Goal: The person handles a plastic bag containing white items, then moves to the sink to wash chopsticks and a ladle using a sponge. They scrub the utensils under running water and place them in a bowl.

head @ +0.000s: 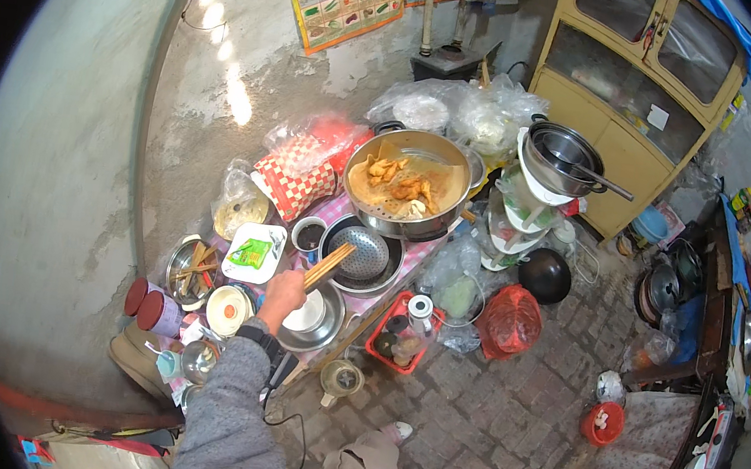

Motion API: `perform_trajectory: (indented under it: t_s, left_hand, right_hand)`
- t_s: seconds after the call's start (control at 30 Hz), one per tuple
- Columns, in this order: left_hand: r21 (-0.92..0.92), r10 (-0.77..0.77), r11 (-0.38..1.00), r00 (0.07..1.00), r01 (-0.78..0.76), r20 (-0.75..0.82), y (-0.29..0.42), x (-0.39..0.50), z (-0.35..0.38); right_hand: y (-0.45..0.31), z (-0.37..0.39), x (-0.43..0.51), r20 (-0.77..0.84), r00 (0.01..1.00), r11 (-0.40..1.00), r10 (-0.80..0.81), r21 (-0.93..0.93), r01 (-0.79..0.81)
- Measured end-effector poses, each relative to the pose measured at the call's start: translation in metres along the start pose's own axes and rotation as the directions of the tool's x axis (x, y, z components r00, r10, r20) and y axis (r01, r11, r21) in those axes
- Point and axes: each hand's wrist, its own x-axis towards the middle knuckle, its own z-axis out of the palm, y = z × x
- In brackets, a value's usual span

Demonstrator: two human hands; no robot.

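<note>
My left hand (285,294) is shut around a bundle of wooden chopsticks (330,267), whose far ends lie over a perforated metal strainer bowl (361,249). That bowl sits inside a larger dark-lined pan (390,279). Below the chopsticks, a white bowl (306,315) stands in a wide steel basin (329,337). Beyond the strainer is a large steel steamer pot (398,227) with brown liner paper (447,186) and golden fried pieces (383,170) in it. Left of the hand lies a white tray (269,233) with a green packet (252,254). My right hand is out of view.
A pot of utensils (187,293), lidded jars (158,314) and a checked bag (294,183) crowd the table's left side. A tiered rack (520,216) carries stacked pans (565,152). On the brick floor (486,421) are a red basket (375,347) and a red bag (510,321).
</note>
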Motion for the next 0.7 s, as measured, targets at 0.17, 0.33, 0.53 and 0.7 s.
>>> perform_trajectory:
  t_s: [0.17,0.33,0.53,0.7]
  left_hand:
    - [0.071,0.035,0.997,0.998,-0.032,-0.047,0.017,0.026,0.032]
    - [0.156,0.105,0.984,0.989,-0.087,-0.107,0.028,0.039,0.065]
    - [0.13,0.293,0.955,0.906,-0.265,-0.306,0.054,0.009,0.062]
    - [-0.034,0.367,0.926,0.917,-0.376,-0.153,0.107,-0.071,0.066]
  right_hand:
    - [0.012,-0.003,-0.005,-0.005,0.998,0.998,0.059,0.027,-0.059]
    - [0.037,-0.011,-0.027,-0.025,0.991,0.989,0.135,0.063,-0.133]
    - [0.09,-0.02,-0.09,-0.122,0.945,0.943,0.303,0.183,-0.279]
    - [0.17,-0.007,-0.207,-0.179,0.818,0.811,0.547,0.357,-0.464]
